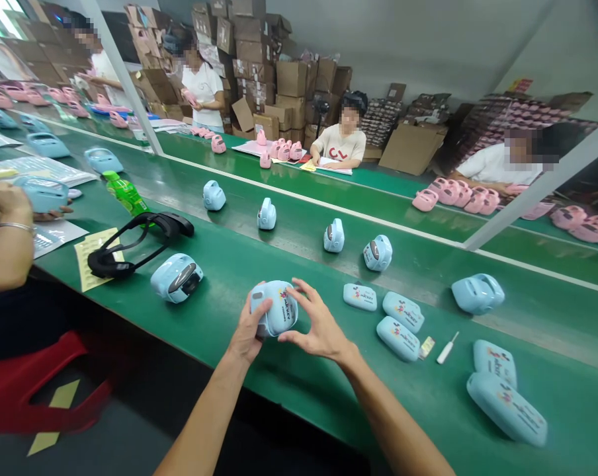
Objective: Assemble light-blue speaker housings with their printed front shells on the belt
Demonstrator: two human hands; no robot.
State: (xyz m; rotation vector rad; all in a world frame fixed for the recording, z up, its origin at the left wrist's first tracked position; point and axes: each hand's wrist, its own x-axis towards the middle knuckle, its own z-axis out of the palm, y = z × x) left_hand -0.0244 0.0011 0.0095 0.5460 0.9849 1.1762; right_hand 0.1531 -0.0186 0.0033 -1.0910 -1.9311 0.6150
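Observation:
A light blue case with a printed cartoon figure and lettering [283, 309] is held above the green table. My left hand [252, 324] grips it from the left, thumb across its front. On the other side, my right hand [319, 320] has its fingers spread, thumb and fingertips at the case's right edge. Similar printed blue covers [402, 311] lie to the right, beside a small white tool with a thin tip [446, 349]. Left of my hands sits a blue device with a dark front [177, 277].
Blue devices [333, 236] stand along the grey belt [299, 231]. A black headset [140, 244] lies on yellow paper near a green bottle [125, 192]. At the left, a person's arm [11, 244] holds another blue device. People work across the table among pink devices [448, 190].

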